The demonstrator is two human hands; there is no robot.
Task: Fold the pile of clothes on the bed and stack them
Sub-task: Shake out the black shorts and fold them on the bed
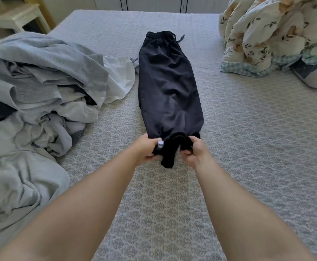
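The fingers [154, 157] of the left hand [146, 147] are curled round the near cuff end of a pair of dark trousers [168, 87], the thumb on top with a pale painted nail showing. The right hand [192, 150] does the same on the other side, its fingers tucked under and its thumb pressing down on the bunched black cuff. Between the two hands a loose fold of the cuff hangs toward the person and touches the bed [172, 204].

From that grip the trousers run straight away from the person, laid flat along the middle of the bed with the legs one upon the other. The elastic waistband [160, 33] and its drawstring lie at the far end, well apart from the hands. Both bare forearms reach in from the near edge.

To the left of the trousers, just beside them, sits the pile of clothes [41, 81]: crumpled grey and white garments, with something dark showing through here and there. A white piece [122, 76] at the pile's edge comes close to the trousers' left side. At the far right corner of the bed a floral duvet [266, 34] is heaped up. A pale wooden side table [16, 17] stands beyond the far left corner.
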